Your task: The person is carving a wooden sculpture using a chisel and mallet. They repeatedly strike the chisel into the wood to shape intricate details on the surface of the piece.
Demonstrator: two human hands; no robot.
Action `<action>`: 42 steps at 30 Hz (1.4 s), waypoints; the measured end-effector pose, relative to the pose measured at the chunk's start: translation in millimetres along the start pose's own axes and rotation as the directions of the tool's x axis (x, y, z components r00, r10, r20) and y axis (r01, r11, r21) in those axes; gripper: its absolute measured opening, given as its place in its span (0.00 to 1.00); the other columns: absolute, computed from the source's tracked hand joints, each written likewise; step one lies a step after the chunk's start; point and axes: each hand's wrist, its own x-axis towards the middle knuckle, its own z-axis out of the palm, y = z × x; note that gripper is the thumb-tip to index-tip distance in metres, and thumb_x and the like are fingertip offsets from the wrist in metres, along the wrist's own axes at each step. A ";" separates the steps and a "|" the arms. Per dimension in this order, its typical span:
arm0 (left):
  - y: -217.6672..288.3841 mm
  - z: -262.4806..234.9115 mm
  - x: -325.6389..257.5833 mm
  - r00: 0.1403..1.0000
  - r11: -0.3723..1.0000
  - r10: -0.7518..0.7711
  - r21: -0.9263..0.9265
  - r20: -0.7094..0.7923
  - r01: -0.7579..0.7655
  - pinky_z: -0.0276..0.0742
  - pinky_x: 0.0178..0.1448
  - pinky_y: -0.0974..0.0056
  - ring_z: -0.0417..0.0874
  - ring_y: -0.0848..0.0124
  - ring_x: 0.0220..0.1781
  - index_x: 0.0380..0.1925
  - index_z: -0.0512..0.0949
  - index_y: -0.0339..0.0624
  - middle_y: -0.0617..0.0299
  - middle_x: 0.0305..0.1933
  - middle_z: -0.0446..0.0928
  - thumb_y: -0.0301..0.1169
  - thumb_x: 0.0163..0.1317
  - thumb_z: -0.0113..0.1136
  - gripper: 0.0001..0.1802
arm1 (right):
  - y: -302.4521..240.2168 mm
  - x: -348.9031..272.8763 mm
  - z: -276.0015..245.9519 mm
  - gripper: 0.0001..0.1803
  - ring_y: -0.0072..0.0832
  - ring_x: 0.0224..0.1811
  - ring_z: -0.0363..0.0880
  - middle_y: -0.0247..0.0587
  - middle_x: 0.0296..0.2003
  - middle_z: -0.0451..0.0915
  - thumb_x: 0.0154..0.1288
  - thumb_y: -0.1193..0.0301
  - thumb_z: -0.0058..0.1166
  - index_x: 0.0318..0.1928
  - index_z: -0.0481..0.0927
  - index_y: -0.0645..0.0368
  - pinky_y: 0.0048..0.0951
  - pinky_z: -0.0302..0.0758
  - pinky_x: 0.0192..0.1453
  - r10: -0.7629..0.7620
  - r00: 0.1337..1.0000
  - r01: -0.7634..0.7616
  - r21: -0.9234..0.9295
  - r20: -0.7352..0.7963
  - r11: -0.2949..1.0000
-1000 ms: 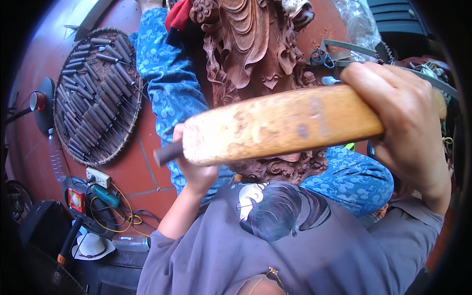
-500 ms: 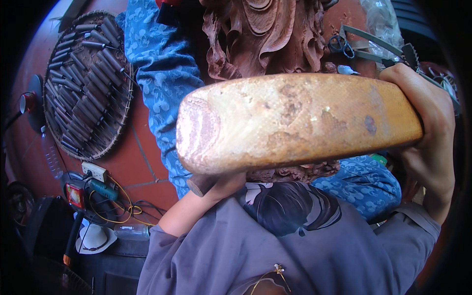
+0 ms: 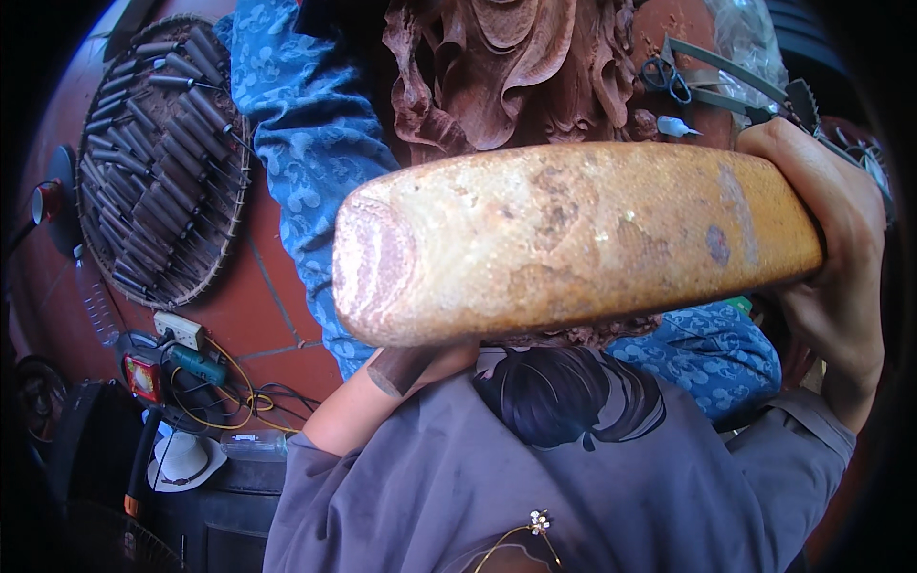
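Observation:
A thick tan wooden mallet (image 3: 573,244) with worn, pitted patches fills the middle of the head view, very close. My right hand (image 3: 841,215) is closed around its right end. Behind the mallet's lower left edge is my left hand (image 3: 451,360), with its fingers hidden. From that hand a round dark wooden handle (image 3: 399,371) sticks out across the wrist, like those of the chisels in the basket; its blade is out of sight. Beyond the mallet stands a reddish-brown wood carving (image 3: 506,76) with flowing folds, its middle covered by the mallet.
A round woven basket (image 3: 239,224) of chisels lies left on the red tiles. Near it are a power strip (image 3: 179,329), tangled cables, a plastic bottle (image 3: 95,306) and a white hat (image 3: 181,458). At right are scissors (image 3: 666,78) and a small glue bottle (image 3: 676,125).
The mallet's far left end has shifted slightly left and down. The chisel handle has tilted, its butt end now lower. Surroundings have slid a little left in view.

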 end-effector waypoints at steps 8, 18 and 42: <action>5.3 -2.7 8.8 0.992 0.986 0.114 0.127 -0.046 -0.107 0.78 0.51 0.60 0.83 0.65 0.46 0.56 0.74 0.36 0.56 0.45 0.82 0.28 0.75 0.44 0.15 | -4.4 5.6 2.3 0.41 0.47 0.43 0.83 0.52 0.42 0.80 0.39 0.60 0.71 0.56 0.74 0.66 0.38 0.76 0.48 -0.115 0.992 0.107 -0.125 -0.058 0.986; 23.5 -17.4 12.9 0.947 0.910 0.241 0.390 -0.212 -0.144 0.78 0.49 0.58 0.84 0.61 0.43 0.52 0.77 0.34 0.53 0.42 0.83 0.26 0.69 0.51 0.14 | -17.0 15.9 5.1 0.29 0.47 0.40 0.82 0.51 0.37 0.80 0.39 0.68 0.69 0.45 0.77 0.67 0.36 0.76 0.44 -0.069 0.992 0.066 -0.035 -0.109 0.997; -7.8 -4.0 9.5 0.950 0.997 -0.027 0.064 -0.311 0.049 0.82 0.35 0.63 0.85 0.68 0.31 0.41 0.79 0.32 0.56 0.33 0.83 0.20 0.66 0.55 0.07 | -90.5 15.9 -34.6 0.16 0.40 0.27 0.75 0.42 0.28 0.75 0.47 0.67 0.56 0.38 0.78 0.59 0.37 0.71 0.31 -0.253 0.954 0.103 -0.614 -0.163 0.782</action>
